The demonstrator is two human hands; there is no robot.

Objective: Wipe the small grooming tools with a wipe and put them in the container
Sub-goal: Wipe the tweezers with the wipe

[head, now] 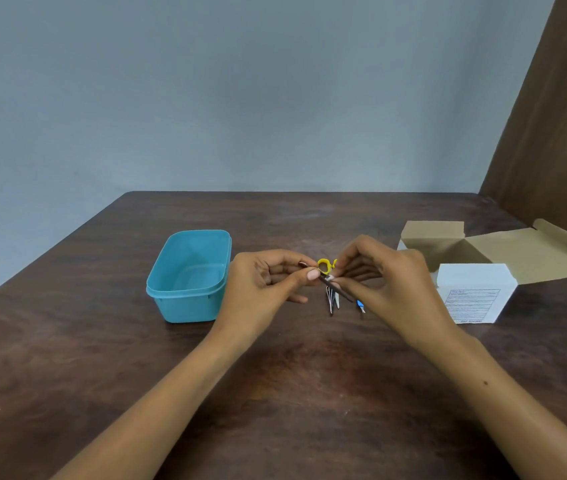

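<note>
Two hands met above the middle of the tabletop (102, 341), working on one thin dark tool (339, 293). The left hand (268, 282) pinched its upper end between thumb and forefinger, and the right hand (389, 282) pinched it just beside, with a small pale scrap, probably the wipe (331, 277), under its fingertips. Behind the fingers showed the yellow loops of small scissors (325, 265); whether either hand touched them could not be told. Below lay a few more slim tools (333, 301) and one with a blue grip (360, 305), resting on the tabletop, close together.

The teal plastic container (188, 299) stood open just left of the left hand, nothing visible inside. At the right stood a white box of wipes (472, 299) and, behind it, an opened cardboard carton (504, 251).

The held tool looked light, stiff and narrow, likely smooth metal, so it would probably slip or twist under a damp wipe. A firm pinch near one end, with the wipe drawn along the shaft away from that grip, seemed the safest hold; any pointed tip deserved care.
</note>
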